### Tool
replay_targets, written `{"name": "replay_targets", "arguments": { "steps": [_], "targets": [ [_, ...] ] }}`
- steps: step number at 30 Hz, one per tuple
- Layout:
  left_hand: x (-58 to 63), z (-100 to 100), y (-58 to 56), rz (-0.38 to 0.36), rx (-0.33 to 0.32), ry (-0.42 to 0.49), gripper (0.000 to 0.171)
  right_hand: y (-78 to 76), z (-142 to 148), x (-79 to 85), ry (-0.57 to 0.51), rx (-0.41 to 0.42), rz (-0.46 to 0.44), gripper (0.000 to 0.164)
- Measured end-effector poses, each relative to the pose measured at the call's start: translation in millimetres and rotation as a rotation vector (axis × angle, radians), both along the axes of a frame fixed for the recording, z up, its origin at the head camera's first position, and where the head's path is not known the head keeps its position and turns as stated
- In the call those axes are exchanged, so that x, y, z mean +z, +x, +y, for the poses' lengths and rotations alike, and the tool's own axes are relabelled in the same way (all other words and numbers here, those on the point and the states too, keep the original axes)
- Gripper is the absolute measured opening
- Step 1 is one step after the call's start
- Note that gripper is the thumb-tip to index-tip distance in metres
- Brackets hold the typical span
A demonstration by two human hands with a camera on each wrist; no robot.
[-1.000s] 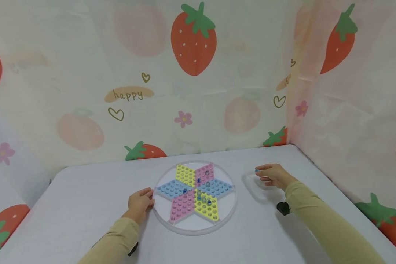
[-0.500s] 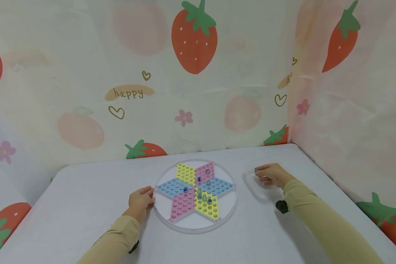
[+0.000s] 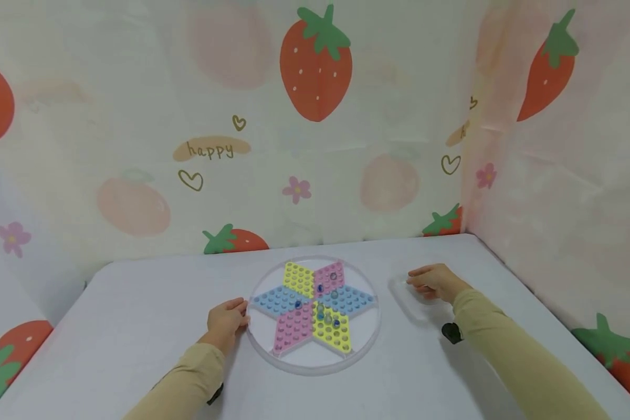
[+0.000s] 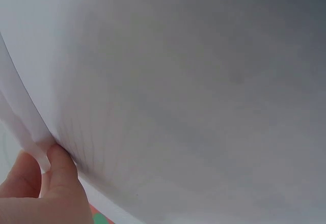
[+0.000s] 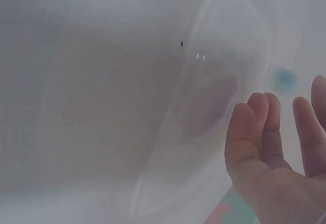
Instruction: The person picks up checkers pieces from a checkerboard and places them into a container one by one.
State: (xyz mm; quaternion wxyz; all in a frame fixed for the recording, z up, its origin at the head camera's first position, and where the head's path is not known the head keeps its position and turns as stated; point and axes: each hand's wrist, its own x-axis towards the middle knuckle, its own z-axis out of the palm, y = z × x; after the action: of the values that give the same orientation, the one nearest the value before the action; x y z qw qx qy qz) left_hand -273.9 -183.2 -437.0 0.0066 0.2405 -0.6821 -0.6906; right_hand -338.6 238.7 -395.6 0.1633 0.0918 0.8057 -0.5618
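My left hand (image 3: 227, 319) pinches the left rim of the round Chinese checkers board (image 3: 317, 371). In the left wrist view, the left thumb and finger (image 4: 61, 175) meet at the board's pale edge. Over a clear shallow tray (image 3: 405, 308) right of the board hovers my right hand (image 3: 436, 281). The right wrist view shows its fingers (image 5: 242, 132) spread apart with nothing held between them. A blurred blue marble (image 5: 284, 81) appears just past those fingertips, over the tray.
Several glass marbles sit in the board's holes, among them a dark blue marble (image 3: 298, 304) and another marble (image 3: 336, 322) on the yellow point. A white cloth covers the table (image 3: 152, 309). Strawberry-print curtains (image 3: 325, 204) stand behind and on both sides.
The blue marble at my right fingertips earlier has left them and now shows loose beyond the fingers. The left hand keeps its place on the board, and the head view has shifted slightly.
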Motion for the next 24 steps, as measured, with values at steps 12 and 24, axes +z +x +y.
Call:
{"name": "replay_targets", "arguments": {
  "steps": [12, 24],
  "targets": [
    [2.0, 1.1, 4.1, 0.010, -0.009, 0.006, 0.053, 6.7, 7.5, 7.0, 0.013, 0.046, 0.084, 0.050],
    [0.3, 0.8, 3.3, 0.040, 0.015, 0.005, 0.053, 16.4, -4.9, 28.1, -0.160, -0.018, 0.139, 0.049]
  ]
}}
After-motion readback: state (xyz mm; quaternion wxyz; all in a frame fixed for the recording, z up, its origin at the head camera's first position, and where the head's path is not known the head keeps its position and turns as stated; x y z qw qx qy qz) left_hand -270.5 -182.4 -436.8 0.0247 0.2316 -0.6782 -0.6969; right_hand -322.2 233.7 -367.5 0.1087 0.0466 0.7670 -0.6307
